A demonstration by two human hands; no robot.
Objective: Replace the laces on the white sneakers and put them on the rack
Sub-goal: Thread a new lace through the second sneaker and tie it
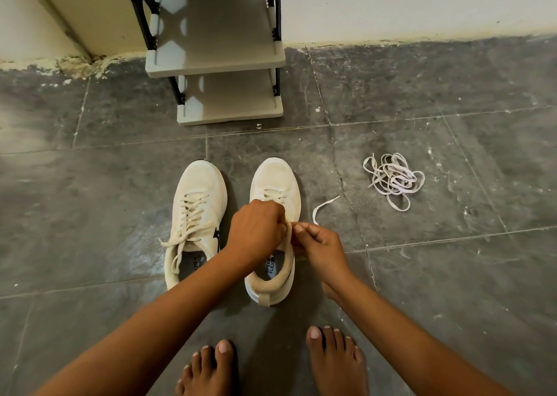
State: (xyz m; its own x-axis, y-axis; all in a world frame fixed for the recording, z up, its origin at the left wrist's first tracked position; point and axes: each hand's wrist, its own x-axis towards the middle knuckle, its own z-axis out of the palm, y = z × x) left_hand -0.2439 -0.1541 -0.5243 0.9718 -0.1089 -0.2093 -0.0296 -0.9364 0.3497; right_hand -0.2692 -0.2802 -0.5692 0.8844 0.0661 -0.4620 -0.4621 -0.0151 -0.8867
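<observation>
Two white sneakers stand side by side on the dark tiled floor, toes pointing away from me. The left sneaker [197,214] is fully laced with its cream lace ends hanging loose. Over the lacing of the right sneaker [275,184] my left hand [256,229] is curled, gripping the lace there. My right hand [319,246] pinches the same old lace [324,205] at the shoe's right side; its free end trails out over the floor. A tangled pile of white laces [393,180] lies on the floor to the right.
A small shoe rack [217,63] with pale shelves and black posts stands against the wall straight ahead, behind the sneakers. My two bare feet [271,362] are at the bottom of the view. The wall's base runs along the top.
</observation>
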